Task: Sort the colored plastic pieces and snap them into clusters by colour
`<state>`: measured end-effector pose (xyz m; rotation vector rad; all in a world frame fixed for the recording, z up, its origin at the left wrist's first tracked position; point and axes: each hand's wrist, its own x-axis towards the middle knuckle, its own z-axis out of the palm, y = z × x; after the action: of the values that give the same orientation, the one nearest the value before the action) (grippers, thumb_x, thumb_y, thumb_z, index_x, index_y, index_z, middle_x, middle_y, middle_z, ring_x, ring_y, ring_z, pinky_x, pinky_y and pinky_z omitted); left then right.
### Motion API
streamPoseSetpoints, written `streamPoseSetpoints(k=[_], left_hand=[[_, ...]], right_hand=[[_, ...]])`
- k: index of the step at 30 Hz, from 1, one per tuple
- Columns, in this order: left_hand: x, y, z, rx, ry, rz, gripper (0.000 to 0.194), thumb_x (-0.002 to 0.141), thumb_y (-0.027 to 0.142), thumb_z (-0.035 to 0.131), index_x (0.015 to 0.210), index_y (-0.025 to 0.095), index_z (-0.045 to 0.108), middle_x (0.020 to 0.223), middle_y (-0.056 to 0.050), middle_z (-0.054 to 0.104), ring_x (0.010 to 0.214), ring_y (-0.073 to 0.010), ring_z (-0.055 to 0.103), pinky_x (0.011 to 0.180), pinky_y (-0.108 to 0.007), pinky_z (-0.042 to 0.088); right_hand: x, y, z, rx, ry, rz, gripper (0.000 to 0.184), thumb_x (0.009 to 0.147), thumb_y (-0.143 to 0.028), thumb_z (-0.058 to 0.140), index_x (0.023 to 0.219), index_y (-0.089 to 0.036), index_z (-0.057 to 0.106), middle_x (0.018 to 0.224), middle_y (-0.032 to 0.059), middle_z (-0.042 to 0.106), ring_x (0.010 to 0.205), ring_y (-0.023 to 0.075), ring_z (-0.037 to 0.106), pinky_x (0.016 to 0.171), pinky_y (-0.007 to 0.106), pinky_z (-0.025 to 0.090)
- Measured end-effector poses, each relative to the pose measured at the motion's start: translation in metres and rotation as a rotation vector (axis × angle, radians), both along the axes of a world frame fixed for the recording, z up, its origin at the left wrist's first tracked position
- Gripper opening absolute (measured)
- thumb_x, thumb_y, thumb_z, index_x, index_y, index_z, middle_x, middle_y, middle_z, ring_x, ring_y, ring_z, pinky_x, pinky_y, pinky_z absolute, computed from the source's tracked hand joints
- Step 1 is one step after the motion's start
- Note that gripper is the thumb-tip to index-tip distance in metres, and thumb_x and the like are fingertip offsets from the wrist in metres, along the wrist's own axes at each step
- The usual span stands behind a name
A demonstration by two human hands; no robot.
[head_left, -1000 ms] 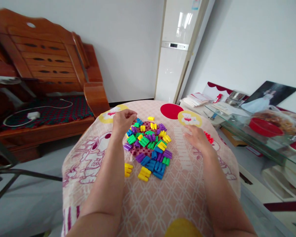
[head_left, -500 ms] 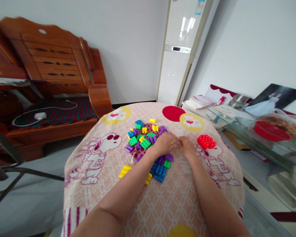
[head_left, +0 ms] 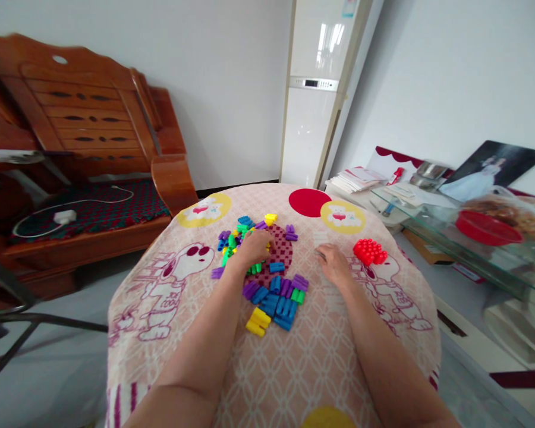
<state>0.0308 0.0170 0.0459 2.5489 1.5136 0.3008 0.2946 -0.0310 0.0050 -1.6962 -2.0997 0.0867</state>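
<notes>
My left hand (head_left: 255, 246) reaches into a loose heap of coloured plastic toy blocks (head_left: 232, 242). Its fingers are apart and bent down over the blocks, with a bit of yellow showing by the fingertips. To the right, my right hand (head_left: 334, 263) rests low over the cloth with its fingers curled closed; whatever it holds, if anything, is too small to make out. Between the hands lie a single blue block (head_left: 276, 267) and some purple blocks (head_left: 290, 232). Nearer me are blue blocks (head_left: 285, 309), a green block (head_left: 298, 296) and yellow blocks (head_left: 258, 321).
A cluster of red knobbed pieces (head_left: 370, 252) sits right of my right hand. Patterned cloth (head_left: 312, 368) covers the round table. A glass-topped stand (head_left: 428, 232) with a red bowl (head_left: 488, 227) is at the right. At the left stands a wooden bench (head_left: 93, 131).
My left hand has moved left, away from my right hand and onto the heap. Blocks have shifted left, baring part of the dark red circle. My right hand has stayed nearly in place.
</notes>
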Motion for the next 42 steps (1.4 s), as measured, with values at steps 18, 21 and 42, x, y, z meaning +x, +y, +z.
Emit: streamPoseSetpoints(k=[18, 21, 42], left_hand=[[-0.065, 0.000, 0.025, 0.085, -0.272, 0.356, 0.031, 0.064, 0.006, 0.055, 0.083, 0.018, 0.076, 0.095, -0.006, 0.076, 0.087, -0.0214, 0.069, 0.083, -0.030, 0.053], [-0.052, -0.002, 0.029, 0.113, -0.317, 0.372, 0.029, 0.071, 0.012, 0.056, 0.091, 0.018, 0.077, 0.087, -0.006, 0.075, 0.079, -0.0198, 0.069, 0.079, -0.029, 0.053], [-0.013, 0.001, -0.004, -0.005, -0.034, 0.137, 0.031, 0.073, 0.016, 0.063, 0.102, 0.017, 0.075, 0.102, -0.009, 0.074, 0.094, -0.0221, 0.067, 0.085, -0.029, 0.051]], right_hand=[[0.001, 0.001, -0.004, 0.017, -0.021, 0.006, 0.019, 0.088, -0.013, 0.055, 0.100, -0.017, 0.070, 0.109, 0.0111, 0.068, 0.107, 0.0221, 0.057, 0.095, 0.032, 0.044], [0.002, 0.001, -0.005, 0.026, -0.021, 0.015, 0.021, 0.088, -0.012, 0.055, 0.101, -0.016, 0.070, 0.109, 0.0113, 0.068, 0.107, 0.0221, 0.057, 0.097, 0.033, 0.043], [0.001, 0.000, -0.004, 0.014, -0.017, 0.016, 0.019, 0.089, -0.013, 0.055, 0.099, -0.017, 0.071, 0.110, 0.0112, 0.069, 0.109, 0.0222, 0.058, 0.097, 0.033, 0.044]])
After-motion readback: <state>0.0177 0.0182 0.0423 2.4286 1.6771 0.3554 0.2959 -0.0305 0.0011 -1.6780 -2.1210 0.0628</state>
